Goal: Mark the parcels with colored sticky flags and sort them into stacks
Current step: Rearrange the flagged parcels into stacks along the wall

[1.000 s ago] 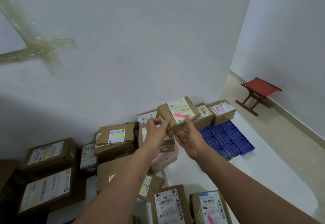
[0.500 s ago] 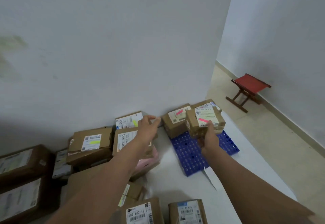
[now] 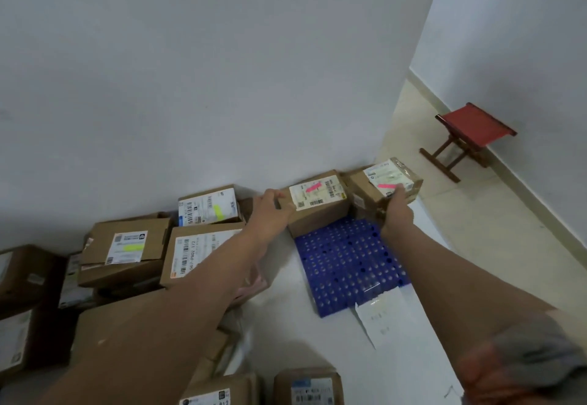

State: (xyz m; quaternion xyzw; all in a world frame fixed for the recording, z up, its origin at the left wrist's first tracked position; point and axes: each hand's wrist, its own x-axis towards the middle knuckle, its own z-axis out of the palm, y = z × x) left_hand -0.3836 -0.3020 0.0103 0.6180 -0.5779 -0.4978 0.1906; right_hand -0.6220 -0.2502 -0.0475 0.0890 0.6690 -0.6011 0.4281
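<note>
My right hand (image 3: 396,211) grips a small brown parcel (image 3: 389,182) with a pink flag on its label, holding it at the far right on top of another box by the wall. My left hand (image 3: 270,206) grips the left edge of a second pink-flagged parcel (image 3: 317,201) that stands at the back of the blue perforated mat (image 3: 346,265). To the left sit parcels with yellow-green flags, one by the wall (image 3: 208,206) and one lower left (image 3: 127,246).
More brown boxes (image 3: 197,255) crowd the left side and the near edge (image 3: 308,387). A white paper slip (image 3: 378,319) lies at the mat's front edge. A red folding stool (image 3: 470,134) stands on the tiled floor at the right. The white wall is close behind.
My right hand carried the pink-flagged parcel rightwards and back, onto the boxes by the wall. My left hand moved right from the middle boxes to the other pink-flagged parcel.
</note>
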